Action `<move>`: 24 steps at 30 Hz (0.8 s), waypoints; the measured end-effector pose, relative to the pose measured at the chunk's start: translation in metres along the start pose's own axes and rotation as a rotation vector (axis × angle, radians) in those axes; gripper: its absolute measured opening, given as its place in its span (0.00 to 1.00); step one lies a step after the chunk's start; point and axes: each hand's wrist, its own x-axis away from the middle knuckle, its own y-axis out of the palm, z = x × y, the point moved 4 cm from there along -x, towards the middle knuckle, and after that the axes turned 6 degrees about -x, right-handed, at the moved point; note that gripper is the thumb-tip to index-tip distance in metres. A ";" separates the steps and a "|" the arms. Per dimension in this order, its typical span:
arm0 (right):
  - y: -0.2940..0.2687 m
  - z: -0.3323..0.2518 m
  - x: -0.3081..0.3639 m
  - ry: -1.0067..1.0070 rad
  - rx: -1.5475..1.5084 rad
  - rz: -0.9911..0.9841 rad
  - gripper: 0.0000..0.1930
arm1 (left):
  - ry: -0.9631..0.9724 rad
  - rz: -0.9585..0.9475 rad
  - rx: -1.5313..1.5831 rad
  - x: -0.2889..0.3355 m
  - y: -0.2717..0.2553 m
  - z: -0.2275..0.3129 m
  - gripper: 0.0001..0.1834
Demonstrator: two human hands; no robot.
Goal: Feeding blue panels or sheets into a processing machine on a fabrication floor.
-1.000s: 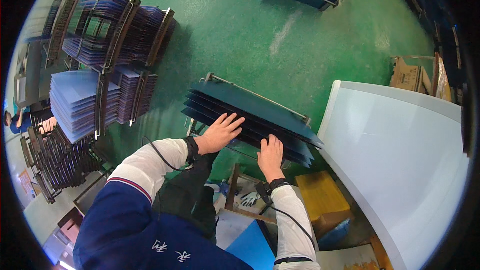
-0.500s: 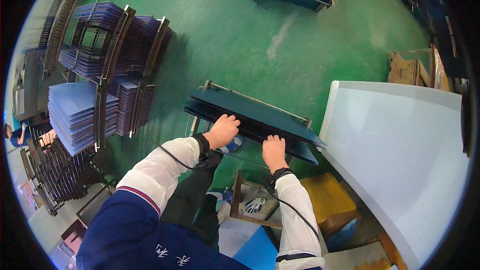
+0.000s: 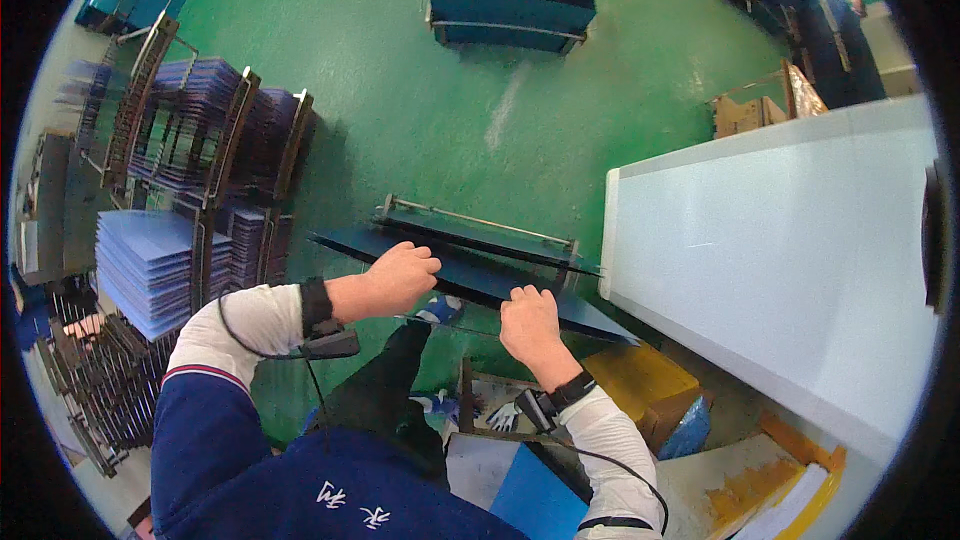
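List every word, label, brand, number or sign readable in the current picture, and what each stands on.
Navy garment: two large white characters, side by side on the front; I describe this lettering without copying it.
Cardboard box beyond the white panel: any print is too small and blurred to read.
Elsewhere: I can make out no other words, labels, numbers or signs.
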 end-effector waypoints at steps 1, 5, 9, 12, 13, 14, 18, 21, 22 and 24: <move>-0.015 -0.007 0.012 -0.017 -0.014 0.091 0.05 | 0.025 0.009 -0.019 0.004 -0.018 0.004 0.01; -0.065 -0.042 0.074 -0.003 -0.085 0.255 0.06 | 0.127 0.021 -0.084 0.024 -0.097 0.030 0.02; -0.099 -0.094 0.149 0.025 -0.181 0.321 0.08 | 0.281 0.047 -0.068 0.057 -0.172 0.074 0.02; -0.102 -0.118 0.221 0.134 -0.295 0.423 0.08 | 0.496 0.088 -0.066 0.059 -0.207 0.127 0.04; -0.099 -0.129 0.244 0.138 -0.325 0.457 0.08 | 0.541 0.088 -0.057 0.062 -0.217 0.148 0.04; -0.095 -0.140 0.269 0.145 -0.353 0.492 0.08 | 0.588 0.086 -0.044 0.065 -0.225 0.169 0.04; -0.063 -0.191 0.364 0.333 -0.424 0.565 0.09 | 0.808 0.041 -0.094 0.079 -0.232 0.264 0.06; -0.035 -0.225 0.445 0.540 -0.461 0.549 0.09 | 1.023 0.013 -0.123 0.080 -0.220 0.347 0.07; -0.019 -0.235 0.473 0.624 -0.488 0.496 0.09 | 1.109 -0.001 -0.142 0.081 -0.211 0.380 0.07; 0.013 -0.259 0.529 0.720 -0.479 0.526 0.09 | 1.220 -0.044 -0.112 0.083 -0.191 0.443 0.08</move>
